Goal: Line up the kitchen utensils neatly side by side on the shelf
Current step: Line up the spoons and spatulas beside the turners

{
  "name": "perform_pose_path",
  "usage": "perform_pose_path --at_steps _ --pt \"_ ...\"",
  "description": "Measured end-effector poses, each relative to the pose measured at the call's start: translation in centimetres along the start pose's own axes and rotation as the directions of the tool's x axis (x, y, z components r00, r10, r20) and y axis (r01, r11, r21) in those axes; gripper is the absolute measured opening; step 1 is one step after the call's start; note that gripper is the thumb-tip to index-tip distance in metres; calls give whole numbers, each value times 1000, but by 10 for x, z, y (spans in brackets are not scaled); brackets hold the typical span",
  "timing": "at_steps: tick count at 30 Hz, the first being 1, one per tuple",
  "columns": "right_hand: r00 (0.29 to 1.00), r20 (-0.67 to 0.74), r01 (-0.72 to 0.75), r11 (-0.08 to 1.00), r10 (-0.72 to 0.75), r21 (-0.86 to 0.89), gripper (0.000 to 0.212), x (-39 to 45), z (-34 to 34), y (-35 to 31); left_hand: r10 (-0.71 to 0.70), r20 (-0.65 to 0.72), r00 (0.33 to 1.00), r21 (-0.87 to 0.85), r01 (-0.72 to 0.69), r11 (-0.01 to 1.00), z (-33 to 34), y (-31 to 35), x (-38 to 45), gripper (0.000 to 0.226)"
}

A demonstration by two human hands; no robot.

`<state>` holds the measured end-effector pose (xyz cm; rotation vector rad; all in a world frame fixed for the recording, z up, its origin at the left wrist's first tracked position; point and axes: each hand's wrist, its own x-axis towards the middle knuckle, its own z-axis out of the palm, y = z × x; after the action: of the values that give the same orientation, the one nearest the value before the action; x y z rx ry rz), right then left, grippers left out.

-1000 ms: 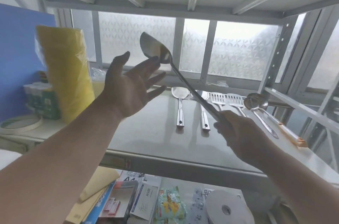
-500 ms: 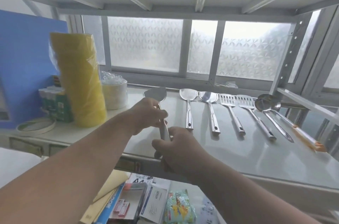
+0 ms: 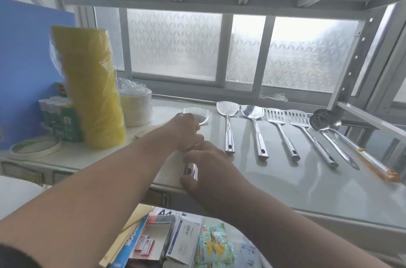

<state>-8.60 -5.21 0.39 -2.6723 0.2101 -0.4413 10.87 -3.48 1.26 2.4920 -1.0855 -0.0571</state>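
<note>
A pale shelf carries the gripped spatula. Right of that grip six more steel utensils lie side by side. Left of it stand a yellow wrapped roll, white cups, cartons and tape.

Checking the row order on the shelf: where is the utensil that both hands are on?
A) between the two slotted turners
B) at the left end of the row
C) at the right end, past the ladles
B: the spatula under both hands lies left of the other utensils.
</note>
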Motion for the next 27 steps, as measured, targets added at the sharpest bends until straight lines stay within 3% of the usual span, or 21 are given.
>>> perform_pose_path --at_steps 2,8,13,27 --pt "997 0 71 993 -71 -91 13 3 1 7 6 -14 1000 -25 -6 1000 3 0 4 19" --pt "987 -19 153 970 -159 -190 18 13 6 25 19 -7 1000 40 -18 999 9 1 19 32" --pt "985 -6 166 966 -171 -198 23 29 5 31 1 -20 1000 171 3 985 12 2 41 36" --pt "977 -44 193 954 -208 -229 24 62 17 59 -4 -24 1000 224 9 974 19 -1 84 37"
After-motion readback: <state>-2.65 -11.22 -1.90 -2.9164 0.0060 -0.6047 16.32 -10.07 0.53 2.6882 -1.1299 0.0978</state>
